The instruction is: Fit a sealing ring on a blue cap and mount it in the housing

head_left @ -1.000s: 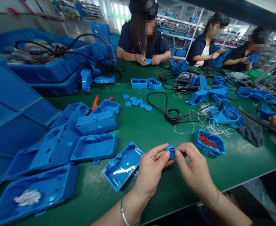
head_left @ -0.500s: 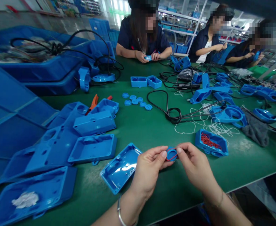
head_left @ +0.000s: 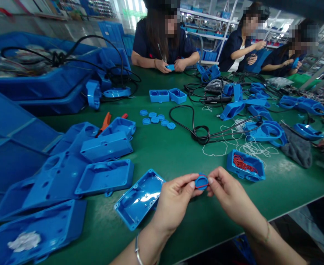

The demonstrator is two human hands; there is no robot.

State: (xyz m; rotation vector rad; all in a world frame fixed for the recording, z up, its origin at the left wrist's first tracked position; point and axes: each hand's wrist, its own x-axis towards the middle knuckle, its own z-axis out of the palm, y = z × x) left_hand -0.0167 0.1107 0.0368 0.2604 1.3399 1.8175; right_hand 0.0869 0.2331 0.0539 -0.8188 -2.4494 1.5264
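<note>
Both hands are meeting above the near edge of the green table (head_left: 178, 154). The left hand (head_left: 173, 202) and the right hand (head_left: 231, 197) are each pinching the small round blue cap (head_left: 201, 182) between thumb and forefinger, holding it up off the table; a thin red ring (head_left: 199, 186) is showing along its rim. An open blue housing (head_left: 139, 198) is lying just left of the left hand. A small blue tray of red rings (head_left: 245, 165) is sitting near the right hand. 6 loose blue caps (head_left: 157, 118) are lying toward the table's middle beside a coiled black cable (head_left: 200, 134).
</note>
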